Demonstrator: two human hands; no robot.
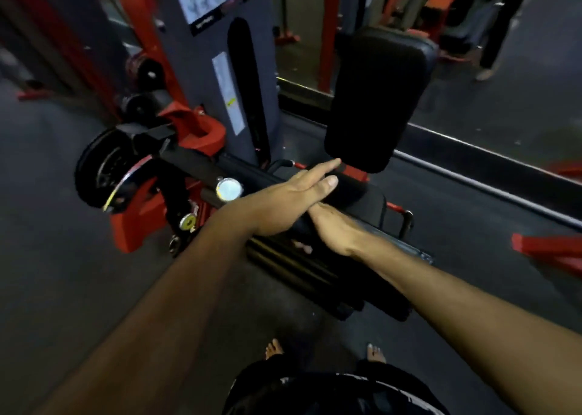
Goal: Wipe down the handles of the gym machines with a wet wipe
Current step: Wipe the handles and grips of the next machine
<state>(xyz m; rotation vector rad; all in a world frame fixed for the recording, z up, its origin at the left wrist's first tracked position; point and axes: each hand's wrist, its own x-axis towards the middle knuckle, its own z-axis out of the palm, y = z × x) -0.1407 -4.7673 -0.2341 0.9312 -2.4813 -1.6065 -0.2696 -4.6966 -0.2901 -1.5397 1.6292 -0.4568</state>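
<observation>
At centre frame we see a black padded roller (pixel 346 190), its long axis running from lower left to upper right. Our left hand (pixel 293 203) lies flat on it, fingers straight and pointing upper right. Our right hand (pixel 333 228) reaches underneath; we cannot tell its grip. No wipe visible.

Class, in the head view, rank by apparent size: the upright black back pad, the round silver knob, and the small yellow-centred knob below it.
1. Black back pad
2. Silver knob
3. Yellow-centred knob
</observation>
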